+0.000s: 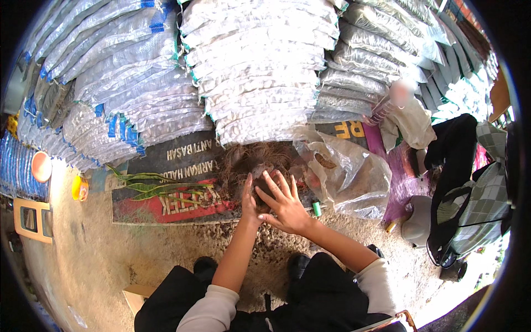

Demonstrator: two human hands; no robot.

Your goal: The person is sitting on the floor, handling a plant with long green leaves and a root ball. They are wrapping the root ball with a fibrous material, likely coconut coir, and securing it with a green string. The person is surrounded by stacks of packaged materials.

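Left hand (248, 198) mostly behind right hand (283, 202) — grip on fibre clump (251, 160) unclear.

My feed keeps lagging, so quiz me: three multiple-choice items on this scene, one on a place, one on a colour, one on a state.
1. Where does the long green cut plant lie?
A. On the printed banner sheet, left of the hands
B. On top of the stacked sacks
C. Inside the clear bag

2. What colour is the small round bowl at the far left?
A. Blue
B. Orange
C. Black

3. How is the right hand set?
A. Closed in a fist
B. Lifted clear of the pile
C. Fingers spread, pressing on the pile

Answers:
1 A: the long green cut plant lies across the printed banner sheet, left of the left hand.
2 B: the small round bowl shows orange.
3 C: the right hand lies splayed on the brown fibrous pile.
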